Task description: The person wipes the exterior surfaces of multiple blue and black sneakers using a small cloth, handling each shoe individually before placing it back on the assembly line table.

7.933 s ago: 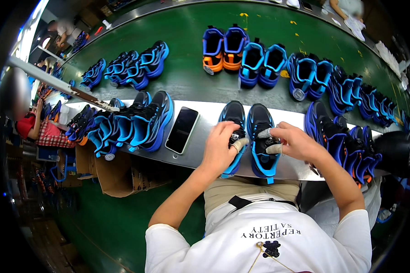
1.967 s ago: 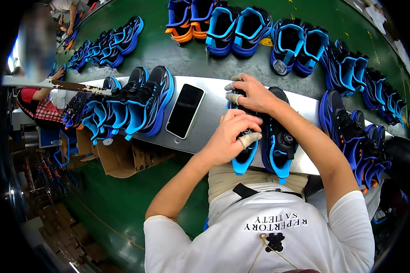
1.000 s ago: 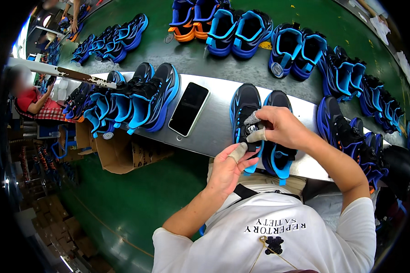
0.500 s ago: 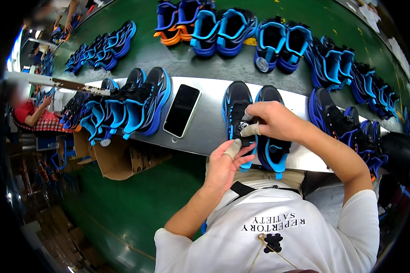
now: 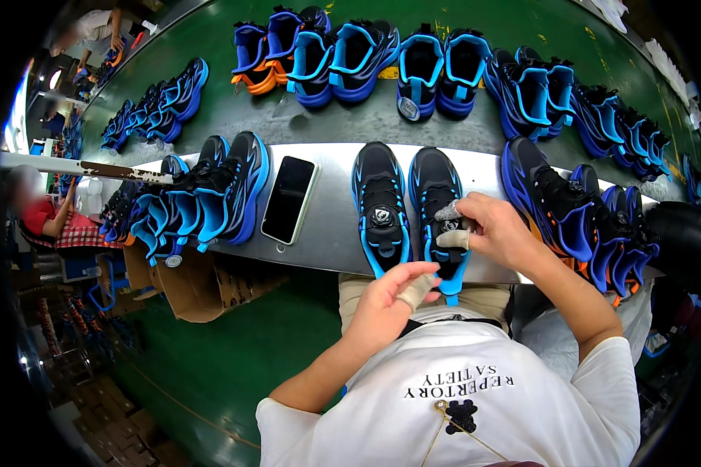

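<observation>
Under right hand [image 5: 497, 230], shoe [image 5: 441, 204] half-hidden.

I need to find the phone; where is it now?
In the head view, the black phone lies on the grey shelf, left of the shoe pair by the right hand.

Our right hand [image 5: 497, 232] is covering the tongue and dial of the right black-and-blue sneaker [image 5: 438, 204]. We are losing the far shoes to the dark rim, and the seated person in a red top [image 5: 45, 219] is showing up blurred.
</observation>
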